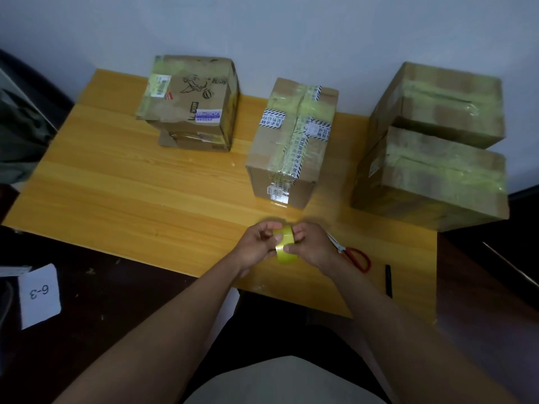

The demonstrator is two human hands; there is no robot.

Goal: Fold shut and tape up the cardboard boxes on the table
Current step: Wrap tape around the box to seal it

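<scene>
A yellow tape roll (286, 249) is held between both hands above the near edge of the wooden table (122, 182). My left hand (258, 243) grips its left side and my right hand (310, 246) its right side, fingers on the rim. A printed cardboard box (189, 100) stands at the back left, its lower flaps loose. A taped box with striped labels (291, 141) stands in the middle. Two tape-covered boxes sit at the right, one at the back (440, 103) and one in front (431, 179).
Red-handled scissors (354, 256) lie just right of my right hand. A black marker (388, 279) lies near the table's front right edge. A white card marked 6-3 (39, 295) sits on the dark floor at the left. A pale wall stands behind the table.
</scene>
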